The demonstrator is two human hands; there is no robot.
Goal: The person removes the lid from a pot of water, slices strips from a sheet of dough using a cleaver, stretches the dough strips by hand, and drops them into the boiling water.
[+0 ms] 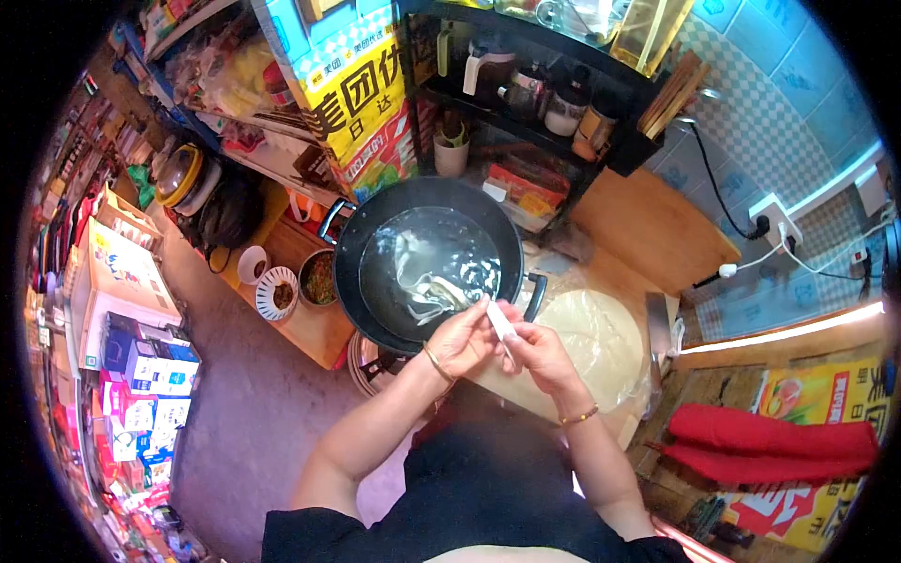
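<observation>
A wide black pot [347,272] of clear liquid stands in front of me, with pale flat noodles [439,293] lying in it. Over its near rim, my left hand [465,340] and my right hand [538,353] pinch a white strip of dough [500,322] between them. The strip's lower end is partly hidden by my right fingers. Beside the pot on the right lies a pale dough sheet [601,342] covered with clear plastic, close to my right hand.
Left of the pot are a white ribbed bowl [277,294] and a bowl of chopped greens [320,278]. A knife [660,328] lies right of the dough. Black shelving [540,122] with jars rises behind. Cords hang from a wall socket [777,220]. Red cloth [765,441] hangs at right.
</observation>
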